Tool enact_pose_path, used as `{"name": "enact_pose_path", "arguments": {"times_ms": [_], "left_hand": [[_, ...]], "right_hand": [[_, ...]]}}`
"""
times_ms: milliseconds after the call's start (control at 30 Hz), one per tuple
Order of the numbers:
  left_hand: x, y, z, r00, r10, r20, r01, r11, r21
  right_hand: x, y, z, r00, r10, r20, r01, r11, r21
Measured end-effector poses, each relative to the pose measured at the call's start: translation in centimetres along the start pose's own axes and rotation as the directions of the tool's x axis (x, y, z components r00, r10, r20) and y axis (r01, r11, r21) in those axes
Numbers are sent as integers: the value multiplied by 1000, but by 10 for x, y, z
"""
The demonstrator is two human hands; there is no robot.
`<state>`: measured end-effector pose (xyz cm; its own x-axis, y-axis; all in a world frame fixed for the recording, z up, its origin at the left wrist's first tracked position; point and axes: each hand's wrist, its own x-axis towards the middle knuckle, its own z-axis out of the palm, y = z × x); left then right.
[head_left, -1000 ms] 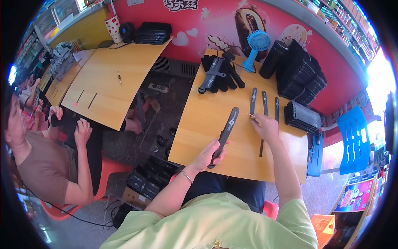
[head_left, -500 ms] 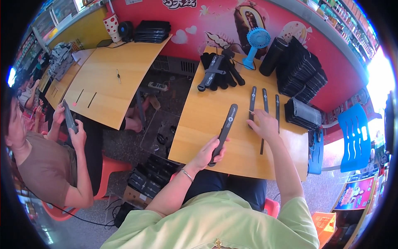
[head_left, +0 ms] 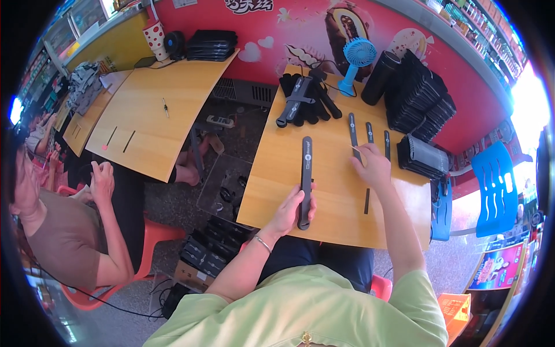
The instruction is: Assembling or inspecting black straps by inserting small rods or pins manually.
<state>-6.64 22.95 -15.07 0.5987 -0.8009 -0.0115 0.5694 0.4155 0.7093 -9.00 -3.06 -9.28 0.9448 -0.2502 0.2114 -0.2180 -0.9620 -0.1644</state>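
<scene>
My left hand (head_left: 289, 211) is closed around the lower part of a long dark grey strap (head_left: 306, 165) with rounded ends, held upright over the table's near edge. To its right, three similar straps lie side by side on the wooden table. My right hand (head_left: 374, 166) has its fingers closed on the lower end of the leftmost strap (head_left: 352, 127); a small pale tip shows by the fingers, too small to name. The middle strap (head_left: 369, 132) is partly covered by this hand. The right strap (head_left: 387, 143) lies beside it. A short black strip (head_left: 366, 201) rests below the hand.
Rolled black straps (head_left: 312, 101), a blue fan (head_left: 350, 69), a black cylinder (head_left: 380, 78) and stacked black pouches (head_left: 419, 95) stand at the back. A folded dark bundle (head_left: 422, 157) sits at right. Leftward, a person (head_left: 72, 231) sits at another table (head_left: 150, 104); boxes (head_left: 205, 254) fill the floor between.
My left hand's strap has swung left to nearly vertical. The leftmost table strap has slid away and tilted under my right hand. The seated person's hands have lowered, and their dark item is no longer visible.
</scene>
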Motion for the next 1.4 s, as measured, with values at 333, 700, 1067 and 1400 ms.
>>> {"name": "enact_pose_path", "arguments": {"times_ms": [333,700,1067,1400], "left_hand": [[-4,1,-1,982,167,-90,-176,979,-104],[-8,-19,5,973,230,-34,-231,970,-75],[-6,-19,8,960,273,-58,-277,956,-98],[-3,-21,3,987,159,-29,-155,982,110]], "right_hand": [[-98,-95,-24,987,98,125,-154,796,585],[-117,-121,-6,964,209,165,-265,690,674],[-119,-118,5,959,281,-37,-194,747,636],[-114,-117,3,944,330,-17,-213,649,731]]}}
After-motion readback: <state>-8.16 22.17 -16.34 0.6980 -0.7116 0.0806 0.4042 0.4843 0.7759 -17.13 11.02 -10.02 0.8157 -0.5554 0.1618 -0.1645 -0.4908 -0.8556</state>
